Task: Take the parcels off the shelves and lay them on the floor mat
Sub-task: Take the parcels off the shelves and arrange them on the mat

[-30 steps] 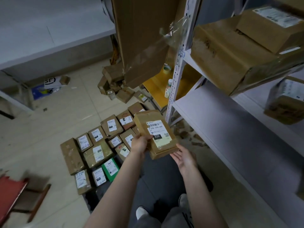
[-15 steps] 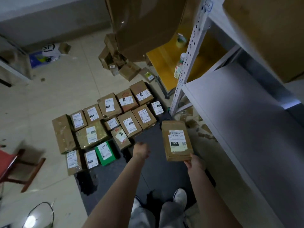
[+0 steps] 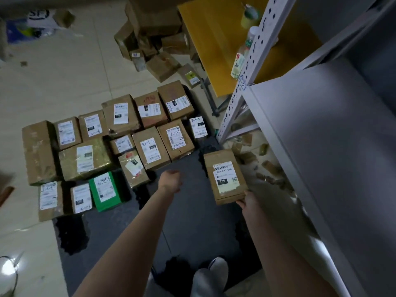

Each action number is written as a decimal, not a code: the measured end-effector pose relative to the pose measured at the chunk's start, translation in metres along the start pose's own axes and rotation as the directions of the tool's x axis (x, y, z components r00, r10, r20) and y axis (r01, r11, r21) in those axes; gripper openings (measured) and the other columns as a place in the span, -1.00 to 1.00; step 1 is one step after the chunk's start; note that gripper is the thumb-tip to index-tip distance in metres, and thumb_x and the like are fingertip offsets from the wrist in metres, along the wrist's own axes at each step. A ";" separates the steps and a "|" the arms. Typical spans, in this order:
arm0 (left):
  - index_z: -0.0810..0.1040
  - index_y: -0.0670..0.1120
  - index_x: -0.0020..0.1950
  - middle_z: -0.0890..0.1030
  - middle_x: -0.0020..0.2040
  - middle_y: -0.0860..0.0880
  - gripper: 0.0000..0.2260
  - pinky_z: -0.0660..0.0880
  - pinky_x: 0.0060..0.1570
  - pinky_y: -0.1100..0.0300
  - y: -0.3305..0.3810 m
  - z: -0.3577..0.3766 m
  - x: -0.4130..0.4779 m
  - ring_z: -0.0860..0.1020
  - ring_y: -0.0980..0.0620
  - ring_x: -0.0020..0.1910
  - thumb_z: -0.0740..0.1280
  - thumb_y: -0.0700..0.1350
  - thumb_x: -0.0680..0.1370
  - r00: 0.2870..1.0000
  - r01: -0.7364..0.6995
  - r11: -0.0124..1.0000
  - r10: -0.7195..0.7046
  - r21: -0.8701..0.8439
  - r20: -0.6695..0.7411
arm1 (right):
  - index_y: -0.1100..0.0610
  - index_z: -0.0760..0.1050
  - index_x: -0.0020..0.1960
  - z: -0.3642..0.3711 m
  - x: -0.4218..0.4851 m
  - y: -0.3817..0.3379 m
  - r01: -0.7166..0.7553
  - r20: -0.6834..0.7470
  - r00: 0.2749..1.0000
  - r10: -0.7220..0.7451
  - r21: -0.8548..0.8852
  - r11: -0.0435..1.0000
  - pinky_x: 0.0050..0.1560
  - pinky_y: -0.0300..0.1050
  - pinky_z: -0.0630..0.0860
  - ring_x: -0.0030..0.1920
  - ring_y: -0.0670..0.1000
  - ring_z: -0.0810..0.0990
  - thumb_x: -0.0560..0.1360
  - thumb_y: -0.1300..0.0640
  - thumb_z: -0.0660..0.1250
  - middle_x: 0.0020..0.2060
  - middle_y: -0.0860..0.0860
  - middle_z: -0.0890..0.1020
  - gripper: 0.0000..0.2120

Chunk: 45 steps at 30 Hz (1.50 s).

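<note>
Parcel (image 3: 224, 176), brown cardboard with a white label marked 220, is held right of centre over the dark floor mat (image 3: 192, 221), just beside the grey shelf (image 3: 321, 146). Of the two hands, the right hand (image 3: 246, 201) grips the parcel's near edge, while the left hand (image 3: 170, 181), at the centre, is curled up and holds nothing. Labelled parcels (image 3: 147, 146) lie in rows at centre left, with a green box (image 3: 106, 190) among them.

Pale glossy floor tiles (image 3: 64, 86) meet a grey metal shelf rack (image 3: 321, 146) at right, a yellow table (image 3: 214, 50) beyond it.
</note>
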State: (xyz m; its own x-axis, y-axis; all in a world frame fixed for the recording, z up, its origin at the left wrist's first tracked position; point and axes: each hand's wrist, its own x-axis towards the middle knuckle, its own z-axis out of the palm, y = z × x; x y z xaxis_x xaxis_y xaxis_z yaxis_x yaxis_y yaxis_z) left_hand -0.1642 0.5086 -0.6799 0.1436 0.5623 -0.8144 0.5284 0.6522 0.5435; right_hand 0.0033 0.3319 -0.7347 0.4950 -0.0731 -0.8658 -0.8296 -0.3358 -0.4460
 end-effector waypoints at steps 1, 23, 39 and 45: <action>0.52 -0.23 0.28 0.54 -0.08 -0.16 -0.76 0.36 -0.31 0.16 -0.004 0.003 0.012 0.50 -0.06 -0.21 0.26 -0.23 0.62 1.000 -0.013 1.000 0.013 -0.003 -0.003 | 0.26 0.44 0.36 0.005 0.015 0.003 0.002 0.005 1.000 -0.001 -0.014 1.000 0.18 0.04 0.55 0.26 0.19 0.55 0.65 0.20 0.22 0.27 0.22 0.55 -0.70; 0.44 -0.09 -0.22 0.42 -0.30 -0.11 -0.82 0.32 -0.43 0.26 -0.083 0.091 0.310 0.40 -0.04 -0.37 0.29 -0.17 0.59 0.899 -0.379 0.840 0.236 0.387 0.369 | 0.31 0.50 0.18 0.156 0.290 0.014 0.213 0.256 0.954 -0.157 -0.208 0.955 0.26 0.23 0.49 0.32 0.21 0.51 0.68 0.27 0.09 0.30 0.22 0.54 -0.77; 0.54 -0.17 0.07 0.61 -0.05 -0.15 -0.88 0.56 0.02 0.00 -0.057 0.103 0.303 0.59 -0.12 -0.13 0.30 -0.16 0.59 0.867 -0.488 0.600 0.251 0.634 0.429 | 0.33 0.34 0.41 0.159 0.258 0.013 0.235 0.237 0.957 -0.167 -0.298 0.925 0.29 0.19 0.50 0.31 0.28 0.51 0.69 0.27 0.10 0.36 0.20 0.46 -0.68; 0.54 -0.19 0.18 0.62 0.10 -0.22 -0.82 0.56 -0.14 0.08 -0.045 0.096 0.293 0.59 -0.08 -0.14 0.25 -0.17 0.62 0.850 -0.520 0.559 0.267 0.646 0.453 | 0.27 0.43 0.27 0.147 0.252 0.010 0.266 0.214 0.953 -0.215 -0.248 0.932 0.16 0.20 0.58 0.12 0.26 0.59 0.65 0.23 0.21 0.27 0.17 0.51 -0.78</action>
State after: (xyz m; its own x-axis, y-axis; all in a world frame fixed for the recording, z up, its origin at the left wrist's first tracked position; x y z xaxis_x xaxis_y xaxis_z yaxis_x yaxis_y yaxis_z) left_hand -0.0651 0.5949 -0.9624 0.6424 0.4217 -0.6398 0.7613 -0.2556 0.5959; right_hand 0.0815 0.4483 -0.9912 0.5947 0.2036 -0.7778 -0.5774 -0.5650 -0.5894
